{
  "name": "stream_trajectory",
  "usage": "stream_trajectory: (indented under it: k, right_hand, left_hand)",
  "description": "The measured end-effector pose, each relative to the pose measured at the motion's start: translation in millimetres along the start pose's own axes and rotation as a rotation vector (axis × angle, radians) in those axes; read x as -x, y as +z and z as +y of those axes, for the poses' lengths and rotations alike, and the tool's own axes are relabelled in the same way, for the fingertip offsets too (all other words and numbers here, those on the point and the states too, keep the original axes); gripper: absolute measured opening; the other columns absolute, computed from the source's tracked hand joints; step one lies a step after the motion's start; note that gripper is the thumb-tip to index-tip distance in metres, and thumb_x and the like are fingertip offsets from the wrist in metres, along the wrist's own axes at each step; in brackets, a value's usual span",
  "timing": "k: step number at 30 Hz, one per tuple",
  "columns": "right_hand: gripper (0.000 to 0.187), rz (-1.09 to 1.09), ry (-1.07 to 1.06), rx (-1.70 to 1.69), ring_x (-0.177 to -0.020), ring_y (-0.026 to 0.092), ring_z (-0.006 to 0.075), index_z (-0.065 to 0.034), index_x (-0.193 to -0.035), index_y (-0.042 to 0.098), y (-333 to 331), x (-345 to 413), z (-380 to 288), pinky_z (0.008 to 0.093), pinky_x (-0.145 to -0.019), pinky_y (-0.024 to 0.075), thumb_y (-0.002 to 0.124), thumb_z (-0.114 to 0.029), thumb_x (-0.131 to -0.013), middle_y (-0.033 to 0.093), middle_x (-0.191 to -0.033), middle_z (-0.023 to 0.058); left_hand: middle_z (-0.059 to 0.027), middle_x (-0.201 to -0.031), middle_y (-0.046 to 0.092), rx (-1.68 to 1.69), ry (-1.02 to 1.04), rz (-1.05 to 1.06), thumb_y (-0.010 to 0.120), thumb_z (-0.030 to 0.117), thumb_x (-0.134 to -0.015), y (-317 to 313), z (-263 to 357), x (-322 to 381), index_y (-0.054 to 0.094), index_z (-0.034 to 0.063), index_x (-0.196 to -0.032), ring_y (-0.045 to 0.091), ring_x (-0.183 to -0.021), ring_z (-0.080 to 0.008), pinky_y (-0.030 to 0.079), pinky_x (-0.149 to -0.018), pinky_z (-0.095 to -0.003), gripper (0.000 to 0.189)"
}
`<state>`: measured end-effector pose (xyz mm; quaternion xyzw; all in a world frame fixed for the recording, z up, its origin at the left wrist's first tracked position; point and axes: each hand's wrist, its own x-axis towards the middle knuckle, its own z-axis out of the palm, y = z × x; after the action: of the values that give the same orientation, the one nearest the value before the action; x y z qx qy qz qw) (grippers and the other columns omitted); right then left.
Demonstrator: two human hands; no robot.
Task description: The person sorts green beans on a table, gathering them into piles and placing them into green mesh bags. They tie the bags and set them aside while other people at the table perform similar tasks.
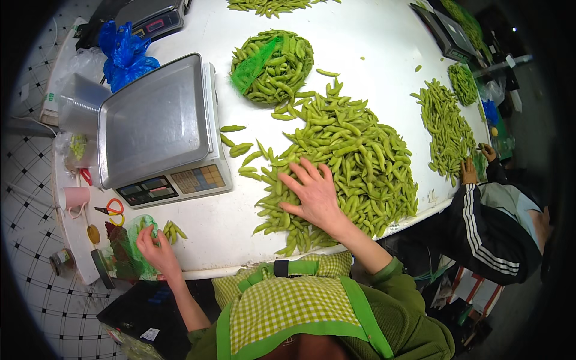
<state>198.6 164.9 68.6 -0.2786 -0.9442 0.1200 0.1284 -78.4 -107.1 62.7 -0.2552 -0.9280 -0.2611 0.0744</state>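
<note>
A large heap of green soybean pods (360,157) lies on the white table before me. My right hand (310,193) rests on its near left part, palm down with the fingers spread. At the table's near left edge my left hand (157,252) is at the green mesh bag (141,261), its fingertips by some pods at the bag's top; whether they grip anything is unclear. A few loose pods (173,231) lie just right of it. Beyond the heap sits a filled green net bag of pods (274,67).
Left stands a digital scale with a metal tray (155,126). Near it are scissors (116,211), a pink mug (74,198), plastic containers (81,103) and a blue plastic bag (126,58). At right, a co-worker's hands (469,171) are at another pod pile (445,126).
</note>
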Motion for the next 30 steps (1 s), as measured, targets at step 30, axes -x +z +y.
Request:
stream_trajectory:
  k: [30]
  right_hand:
    - [0.065,0.287,0.576,0.072,-0.128,0.037,0.0359,-0.0195,-0.137,0.054,-34.1,73.4,88.9,0.0504,-0.106,0.0303,0.071,-0.036,-0.076,0.037,-0.144,0.0167]
  left_hand:
    - [-0.0194,-0.141,0.047,0.574,0.436,-0.675,0.049,0.025,-0.096,168.0,214.3,34.9,0.043,-0.0010,-0.140,0.042,-0.131,-0.0321,0.027,-0.110,-0.0445,0.051]
